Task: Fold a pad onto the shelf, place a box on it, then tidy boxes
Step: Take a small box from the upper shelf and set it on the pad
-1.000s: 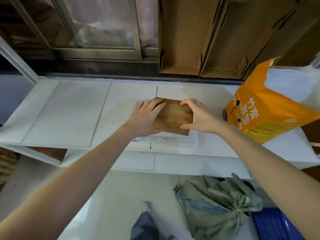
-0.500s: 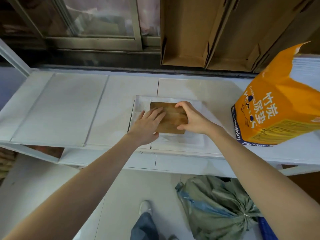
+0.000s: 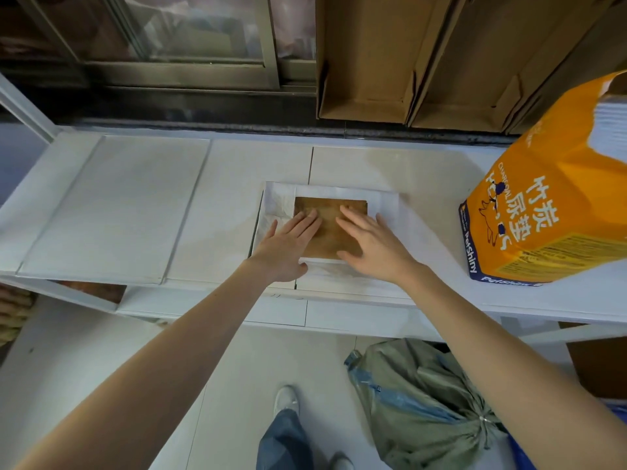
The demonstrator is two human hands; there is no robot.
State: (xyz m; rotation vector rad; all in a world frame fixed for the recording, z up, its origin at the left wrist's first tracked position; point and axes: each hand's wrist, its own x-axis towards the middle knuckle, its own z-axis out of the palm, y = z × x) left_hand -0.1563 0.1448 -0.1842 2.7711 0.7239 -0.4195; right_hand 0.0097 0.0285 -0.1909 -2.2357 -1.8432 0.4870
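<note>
A person's two hands lie flat, fingers spread and gripping nothing, on a small brown box [image 3: 334, 228] that sits on a folded white pad [image 3: 390, 212] at the middle of a white shelf [image 3: 118, 212]. The left hand [image 3: 288, 242] rests with its fingertips on the box's left part and its palm over the pad's near-left edge; the right hand [image 3: 373, 245] covers the box's right side, thumb pointing toward the near edge. The pad shows as a white border around the box on its far, left and right sides, its left margin crumpled.

On the right end of the shelf stands an orange bag [image 3: 543, 212] printed with Chinese characters and the word "PetShiny", well apart from the box. Behind the shelf, flattened cardboard cartons [image 3: 407, 62] lean upright against the wall beside a sliding window [image 3: 190, 35].

Below, on the tiled floor, a tied green sack [image 3: 424, 401] lies near the person's white shoe [image 3: 286, 400] and blue trouser leg.
</note>
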